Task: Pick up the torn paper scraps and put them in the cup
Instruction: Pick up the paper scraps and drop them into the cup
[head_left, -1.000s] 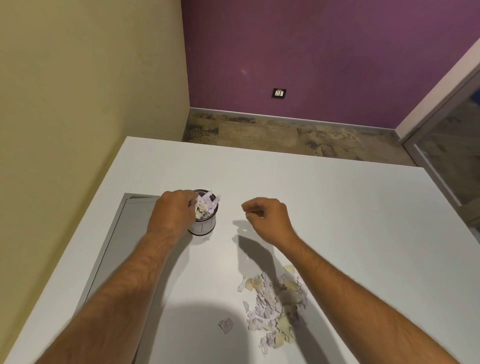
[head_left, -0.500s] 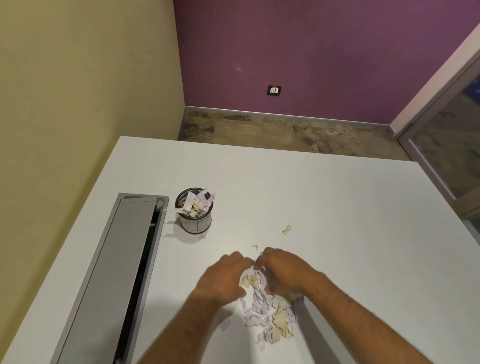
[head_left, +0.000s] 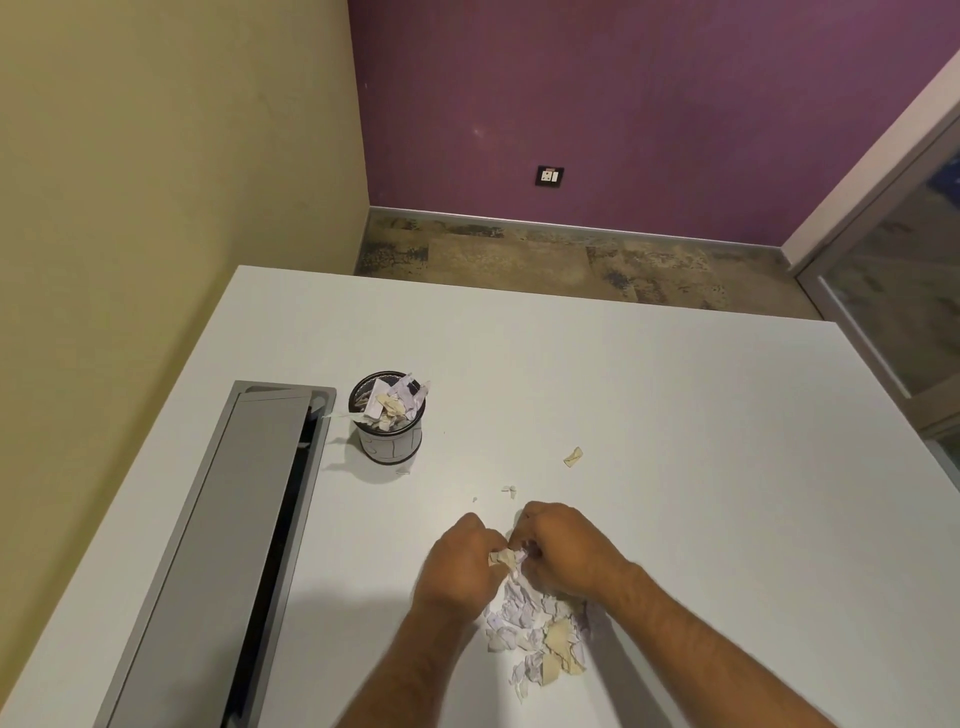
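1. I see both hands on the far end of the scrap pile, near the desk's near edge, about mid-width.
2. Left hand and right hand have fingers curled together around a bunch of scraps — both grasping paper, pinched between them.
3. Cup is well apart, toward the far-left, just beside the grey cable tray along the left edge. Already heaped; pieces overhang the rim.
4. Key relation: cup lies up and left of the grip, so my left hand is nearer.
5. Strays: one tan scrap right of the cup, tiny bits just beyond the hands.
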